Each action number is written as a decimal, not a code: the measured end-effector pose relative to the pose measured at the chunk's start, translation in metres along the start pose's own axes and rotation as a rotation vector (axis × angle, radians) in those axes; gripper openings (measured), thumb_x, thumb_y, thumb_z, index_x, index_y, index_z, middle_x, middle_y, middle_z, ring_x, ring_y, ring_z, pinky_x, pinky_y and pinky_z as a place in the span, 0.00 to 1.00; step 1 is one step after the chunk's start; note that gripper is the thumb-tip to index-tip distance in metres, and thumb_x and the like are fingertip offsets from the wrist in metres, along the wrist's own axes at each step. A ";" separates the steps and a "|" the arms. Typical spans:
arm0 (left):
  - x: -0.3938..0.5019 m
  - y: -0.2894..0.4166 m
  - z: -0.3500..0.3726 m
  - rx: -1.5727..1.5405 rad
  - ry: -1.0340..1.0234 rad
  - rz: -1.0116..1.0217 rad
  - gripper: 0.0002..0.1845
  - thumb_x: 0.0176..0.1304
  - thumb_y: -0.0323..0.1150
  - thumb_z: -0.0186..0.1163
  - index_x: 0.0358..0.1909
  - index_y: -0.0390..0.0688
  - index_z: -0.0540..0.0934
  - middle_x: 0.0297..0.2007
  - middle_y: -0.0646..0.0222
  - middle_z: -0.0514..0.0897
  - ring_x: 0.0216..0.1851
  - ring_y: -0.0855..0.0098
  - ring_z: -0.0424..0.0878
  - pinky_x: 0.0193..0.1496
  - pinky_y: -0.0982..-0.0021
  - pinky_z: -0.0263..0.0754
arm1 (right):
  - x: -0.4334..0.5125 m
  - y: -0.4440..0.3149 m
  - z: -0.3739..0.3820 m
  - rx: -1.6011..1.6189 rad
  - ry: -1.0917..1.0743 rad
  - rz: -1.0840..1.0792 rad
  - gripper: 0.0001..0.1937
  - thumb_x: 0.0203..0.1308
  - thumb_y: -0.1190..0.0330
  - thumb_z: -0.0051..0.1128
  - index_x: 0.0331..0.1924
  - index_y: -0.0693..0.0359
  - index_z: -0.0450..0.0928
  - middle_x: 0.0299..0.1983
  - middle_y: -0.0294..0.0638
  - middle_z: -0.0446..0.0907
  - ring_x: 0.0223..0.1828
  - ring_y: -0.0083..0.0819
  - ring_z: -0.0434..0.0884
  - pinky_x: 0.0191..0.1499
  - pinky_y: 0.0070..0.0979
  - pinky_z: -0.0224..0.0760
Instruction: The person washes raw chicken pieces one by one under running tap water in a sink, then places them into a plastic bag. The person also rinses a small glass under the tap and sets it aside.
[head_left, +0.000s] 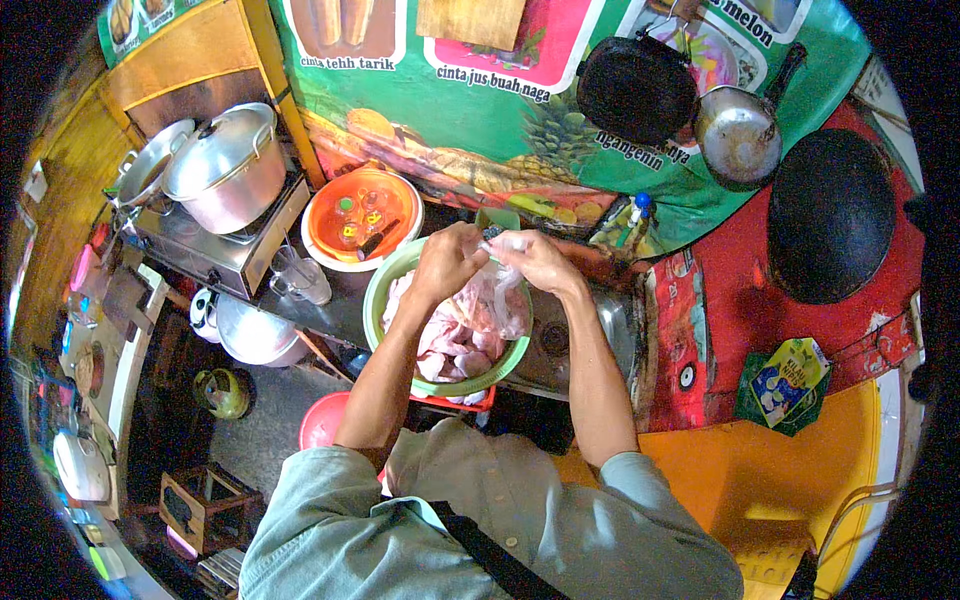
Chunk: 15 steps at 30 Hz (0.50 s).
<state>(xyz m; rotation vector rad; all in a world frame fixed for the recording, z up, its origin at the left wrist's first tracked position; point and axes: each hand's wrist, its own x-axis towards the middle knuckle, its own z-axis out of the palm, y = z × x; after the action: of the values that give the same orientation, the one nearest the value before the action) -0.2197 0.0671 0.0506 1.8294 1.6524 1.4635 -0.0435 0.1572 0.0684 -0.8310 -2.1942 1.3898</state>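
Observation:
My left hand (452, 261) and my right hand (538, 262) are close together over a light green plastic basin (370, 341). Between them they pinch the top of a clear plastic bag (511, 301), which hangs down into the right side of the basin. Pale raw meat pieces, apparently chicken (457, 337), fill the basin. What the bag contains is hard to make out through the plastic. My forearms cover parts of the basin's sides.
A gas stove (202, 244) at left carries a lidded aluminium pot (225, 172). Behind the basin, an orange tub (322, 206) holds glassware and a dark-handled utensil. A glass mug (304, 279) stands nearby. Metal sink (611, 311) lies right; pans (637, 90) hang above.

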 end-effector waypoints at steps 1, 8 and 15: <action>0.000 0.000 -0.001 0.019 -0.028 0.014 0.13 0.51 0.32 0.64 0.37 0.35 0.81 0.35 0.53 0.82 0.35 0.50 0.82 0.41 0.55 0.76 | -0.001 -0.004 -0.003 -0.078 -0.019 -0.066 0.09 0.63 0.66 0.63 0.36 0.65 0.82 0.29 0.34 0.82 0.31 0.24 0.76 0.37 0.29 0.71; -0.007 0.000 -0.004 -0.109 -0.077 0.006 0.13 0.57 0.34 0.66 0.40 0.35 0.81 0.35 0.55 0.82 0.33 0.57 0.81 0.39 0.61 0.75 | -0.006 -0.014 -0.006 -0.256 -0.003 -0.077 0.06 0.65 0.73 0.58 0.42 0.65 0.80 0.30 0.37 0.82 0.33 0.27 0.79 0.40 0.27 0.73; -0.012 0.011 -0.009 0.058 0.095 0.242 0.23 0.52 0.30 0.69 0.51 0.39 0.77 0.44 0.56 0.79 0.47 0.52 0.77 0.51 0.58 0.71 | -0.009 -0.005 0.003 0.936 -0.050 -0.036 0.17 0.69 0.73 0.53 0.60 0.62 0.70 0.34 0.34 0.79 0.33 0.20 0.78 0.41 0.18 0.73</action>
<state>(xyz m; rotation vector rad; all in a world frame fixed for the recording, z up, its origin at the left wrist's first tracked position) -0.2185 0.0502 0.0569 2.0833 1.5751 1.6382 -0.0401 0.1478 0.0713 -0.3900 -1.2889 2.1255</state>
